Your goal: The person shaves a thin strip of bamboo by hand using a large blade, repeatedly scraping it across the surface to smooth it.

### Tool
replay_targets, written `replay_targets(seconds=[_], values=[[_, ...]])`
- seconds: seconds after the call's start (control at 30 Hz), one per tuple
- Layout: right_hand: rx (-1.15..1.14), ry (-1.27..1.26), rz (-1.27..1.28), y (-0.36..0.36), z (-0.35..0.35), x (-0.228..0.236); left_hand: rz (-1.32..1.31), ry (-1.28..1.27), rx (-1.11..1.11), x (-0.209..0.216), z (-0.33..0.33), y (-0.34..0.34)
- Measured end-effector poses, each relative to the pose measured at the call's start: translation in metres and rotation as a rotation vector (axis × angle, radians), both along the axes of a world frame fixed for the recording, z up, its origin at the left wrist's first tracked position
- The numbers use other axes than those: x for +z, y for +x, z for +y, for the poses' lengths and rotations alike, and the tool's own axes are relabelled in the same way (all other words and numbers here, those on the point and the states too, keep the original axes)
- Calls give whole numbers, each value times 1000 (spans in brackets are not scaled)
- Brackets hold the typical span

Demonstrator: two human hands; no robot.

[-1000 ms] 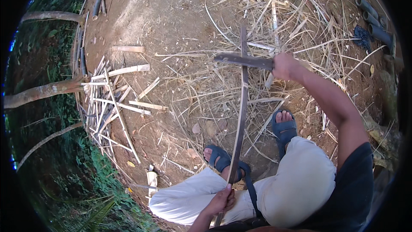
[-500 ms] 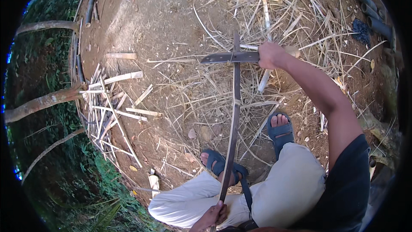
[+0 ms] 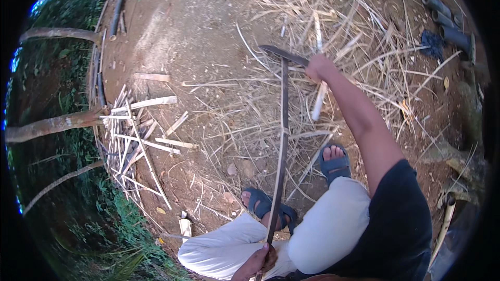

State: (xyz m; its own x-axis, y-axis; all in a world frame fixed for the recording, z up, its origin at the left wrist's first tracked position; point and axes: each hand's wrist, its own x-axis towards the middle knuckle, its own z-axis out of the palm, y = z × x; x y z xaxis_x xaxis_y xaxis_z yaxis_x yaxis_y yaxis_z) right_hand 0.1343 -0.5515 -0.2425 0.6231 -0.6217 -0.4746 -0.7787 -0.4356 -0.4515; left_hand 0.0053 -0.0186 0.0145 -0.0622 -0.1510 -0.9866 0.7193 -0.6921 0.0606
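A long, dark, narrow strip of split bamboo [image 3: 284, 140] runs from my lap away across the ground. My left hand [image 3: 256, 262] is closed around its near end, over my light trousers. Out at the far end, my right hand [image 3: 320, 67] grips a machete [image 3: 284, 53] by its handle, which the fingers hide. The dark blade points left and lies across the strip's far tip; whether it touches or is just above, I cannot tell. Below the right hand, a pale stick [image 3: 319, 103] rests on the shavings.
Thin bamboo shavings [image 3: 245, 109] litter the ground between my sandaled feet and beyond. At left lies a heap of pale split pieces [image 3: 138, 145], beside tree trunks [image 3: 57, 125] and green plants. Bamboo tubes [image 3: 437, 4] and a dark blue bundle [image 3: 432, 44] lie at the far right.
My right hand and the machete have moved farther away along the strip, to its far tip, and the blade has tilted. My left hand still grips the near end.
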Motion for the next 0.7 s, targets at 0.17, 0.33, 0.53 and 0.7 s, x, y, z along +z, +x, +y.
replay_targets(seconds=[0.17,0.33,0.53,0.7], values=[[48,105,-15,-40,47,35,-162,44,92,-11,23,-14],[368,182,-32,-111,143,47,-380,101,79,6,-12,-10],[736,153,-420,-156,208,50,-296,29,109,-6,1,-6],[583,111,-217,-121,172,46,-123,-14,171,3,6,3]])
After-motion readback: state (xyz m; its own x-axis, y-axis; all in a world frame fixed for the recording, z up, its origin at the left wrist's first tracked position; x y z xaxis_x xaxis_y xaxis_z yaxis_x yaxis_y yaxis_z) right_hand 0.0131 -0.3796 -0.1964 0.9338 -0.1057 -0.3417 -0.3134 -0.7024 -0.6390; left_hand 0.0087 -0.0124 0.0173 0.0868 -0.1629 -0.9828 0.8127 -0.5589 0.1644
